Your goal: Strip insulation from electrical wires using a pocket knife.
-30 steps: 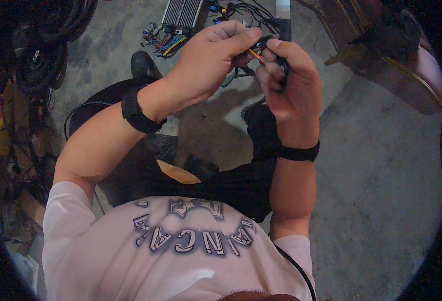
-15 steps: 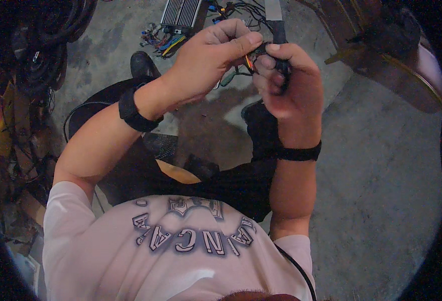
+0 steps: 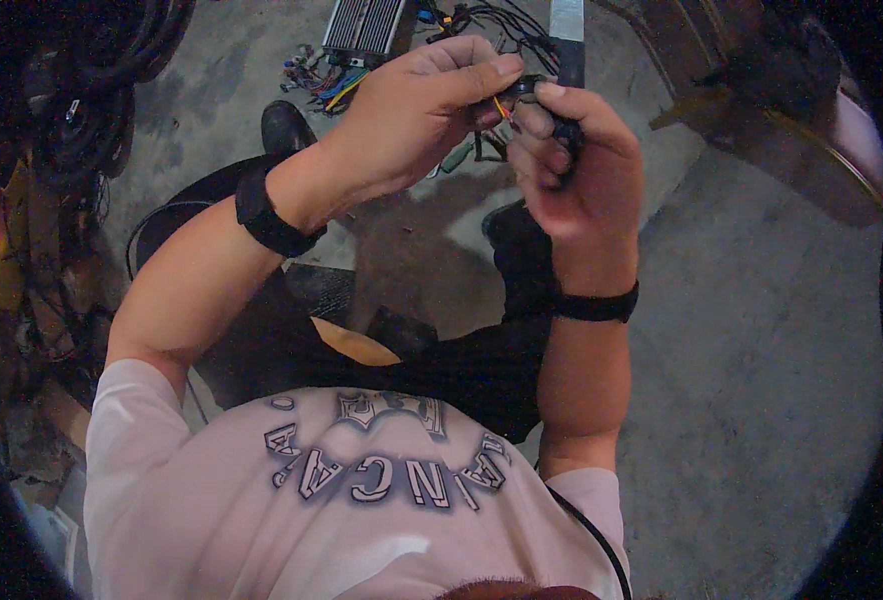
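Observation:
My left hand point(image 3: 401, 115) is closed in a pinch on thin yellow and red wires point(image 3: 502, 108) and the end of a black strand. Opposite it, my right hand point(image 3: 596, 165) has its fingers curled round a black coil point(image 3: 567, 135) that could be tape or cable. A short black piece point(image 3: 528, 85) spans the fingertips of both hands. Just beyond the right fingertips is a flat piece point(image 3: 568, 45), silver on top and black below; whether it joins what I hold cannot be told.
A finned metal box point(image 3: 363, 28) lies on the floor ahead, with coloured connector leads point(image 3: 333, 92) beside it. Black cables point(image 3: 511, 22) spread to its right. A green-handled tool point(image 3: 456, 157) shows below my hands. Thick black hoses point(image 3: 81, 140) are heaped at left, brown panels point(image 3: 811, 130) at upper right.
The silver and black piece has shifted right and slightly down. The black piece between my fingertips shows more plainly, and my hands have moved only slightly.

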A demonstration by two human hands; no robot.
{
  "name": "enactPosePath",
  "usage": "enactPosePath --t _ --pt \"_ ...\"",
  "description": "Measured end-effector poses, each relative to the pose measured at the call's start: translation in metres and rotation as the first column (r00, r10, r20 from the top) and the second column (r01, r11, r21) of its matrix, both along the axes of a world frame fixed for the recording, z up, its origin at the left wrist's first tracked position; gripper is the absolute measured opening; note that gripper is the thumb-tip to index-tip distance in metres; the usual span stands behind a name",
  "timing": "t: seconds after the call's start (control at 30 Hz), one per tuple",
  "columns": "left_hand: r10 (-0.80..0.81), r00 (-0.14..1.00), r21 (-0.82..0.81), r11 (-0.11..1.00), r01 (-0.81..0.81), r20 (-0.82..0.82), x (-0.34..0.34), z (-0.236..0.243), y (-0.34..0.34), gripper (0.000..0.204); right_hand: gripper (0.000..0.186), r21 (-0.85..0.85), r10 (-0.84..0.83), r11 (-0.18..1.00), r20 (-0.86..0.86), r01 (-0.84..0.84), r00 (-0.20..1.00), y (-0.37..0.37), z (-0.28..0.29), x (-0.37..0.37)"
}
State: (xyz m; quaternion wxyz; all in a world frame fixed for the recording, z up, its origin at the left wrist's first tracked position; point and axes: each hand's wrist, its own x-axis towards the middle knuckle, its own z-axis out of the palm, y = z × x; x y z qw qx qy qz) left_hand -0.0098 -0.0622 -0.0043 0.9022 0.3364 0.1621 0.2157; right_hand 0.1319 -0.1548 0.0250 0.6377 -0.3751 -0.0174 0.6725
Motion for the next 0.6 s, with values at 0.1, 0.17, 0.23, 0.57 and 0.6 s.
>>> enactPosePath --t 0.1,0.17,0.23,0.57,0.6 --pt "-0.011 1.000 0.000 1.000 0.011 -0.006 0.000 0.000 0.001 0.020 0.010 -0.029 0.002 1.000 0.031 -0.001 1.000 0.001 0.000 0.001" --pt "-0.012 1.000 -0.005 1.000 0.012 -0.010 -0.001 -0.001 0.002 0.021 0.010 -0.046 0.001 0.999 0.017 0.000 1.000 0.002 0.000 0.001" --pt "-0.014 1.000 -0.009 1.000 0.014 -0.013 -0.001 -0.001 0.002 0.021 0.010 -0.041 -0.004 0.999 0.028 0.005 1.000 0.002 -0.001 -0.001" --pt "0.044 0.995 0.001 0.999 -0.044 -0.086 -0.001 -0.001 0.006 0.022 0.012 -0.107 0.023 0.994 0.439 0.027 0.898 0.006 0.016 -0.005" --pt "0.023 0.997 -0.004 1.000 -0.023 -0.073 -0.001 -0.001 0.007 0.023 0.012 -0.108 0.024 0.994 0.440 0.027 0.898 0.006 0.017 -0.005"
